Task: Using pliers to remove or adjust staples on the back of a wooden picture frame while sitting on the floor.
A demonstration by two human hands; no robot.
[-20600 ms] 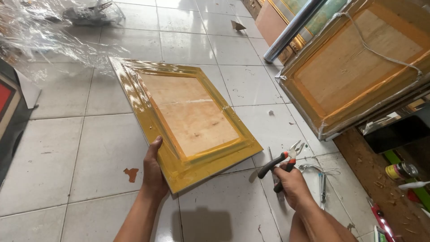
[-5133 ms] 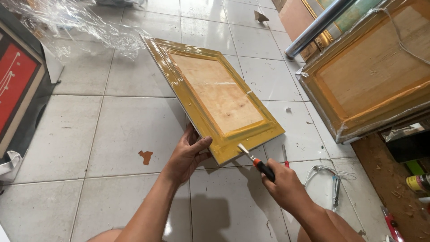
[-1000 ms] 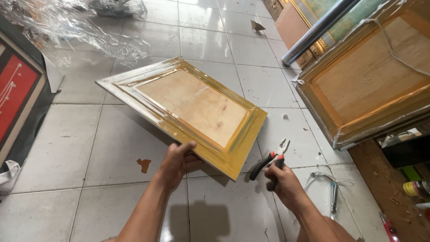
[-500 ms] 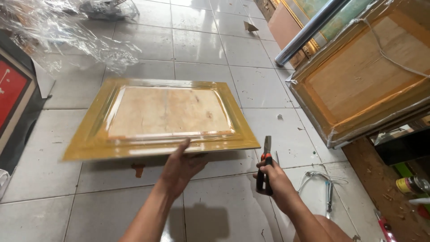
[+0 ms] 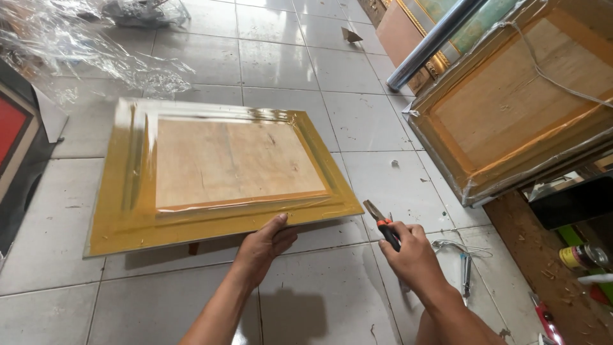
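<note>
A floor of pale glossy tiles (image 5: 300, 57) carries everything. On it lie a gold-edged picture frame (image 5: 217, 169) wrapped in clear film, crumpled plastic sheeting (image 5: 83, 57) at the far left, and a metal tool (image 5: 465, 268) near the right side.

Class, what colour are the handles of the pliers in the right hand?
Red and black, on the pliers, head view.
</note>
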